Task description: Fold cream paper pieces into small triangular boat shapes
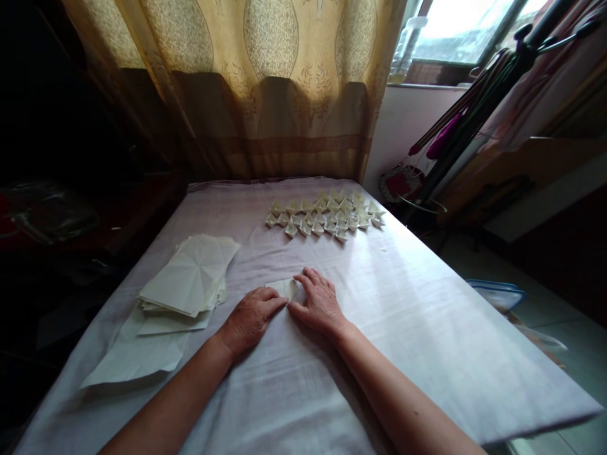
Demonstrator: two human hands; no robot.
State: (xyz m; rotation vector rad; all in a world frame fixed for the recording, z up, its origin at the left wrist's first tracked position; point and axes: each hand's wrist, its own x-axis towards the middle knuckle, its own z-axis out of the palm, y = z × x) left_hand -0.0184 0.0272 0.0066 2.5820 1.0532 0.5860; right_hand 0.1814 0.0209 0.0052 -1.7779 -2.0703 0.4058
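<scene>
Between my two hands, at the middle of the table, lies a small folded sheet of paper (283, 287). My left hand (251, 318) grips its left side, with thumb and fingers closed on it. On the other side, my right hand (318, 299) pinches the right part of the paper, its fingers covering much of it. To the left rests a stack of creased square papers (192, 272), with larger loose sheets (137, 354) underneath. Farther back stand several small folded paper pieces (327, 215), pointed and set in rows.
A pale cloth covers the table (427, 335). Behind it hangs a yellow patterned curtain (270, 120). At the right are a window (455, 31), a dark stand (474, 120) with hanging things, and a blue-rimmed container (496, 294) beyond the table edge.
</scene>
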